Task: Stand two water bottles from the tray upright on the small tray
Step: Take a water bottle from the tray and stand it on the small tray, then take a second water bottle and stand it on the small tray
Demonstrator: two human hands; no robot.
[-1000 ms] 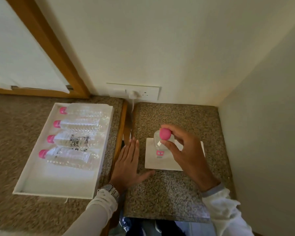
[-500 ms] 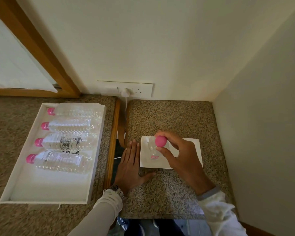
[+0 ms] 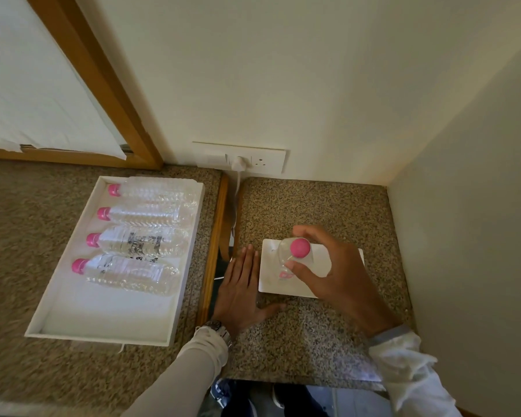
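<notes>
My left hand (image 3: 242, 291) lies flat and empty on the granite desk (image 3: 307, 335), fingers spread, just beside the small tray (image 3: 337, 260). My right hand (image 3: 334, 273) grips a pink-capped water bottle (image 3: 295, 254) standing upright on that tray. Farther left, four water bottles (image 3: 139, 222) lie sideways in the large white tray (image 3: 103, 322). A wall socket (image 3: 254, 159) sits beyond.

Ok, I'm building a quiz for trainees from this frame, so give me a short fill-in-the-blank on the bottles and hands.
1. The large tray holds ____ bottles lying on their sides.
2. Every bottle cap is coloured ____.
3. The upright bottle on the small tray is gripped by the ____ hand.
4. The left hand rests flat on the ____.

Missing words: four; pink; right; counter
</notes>
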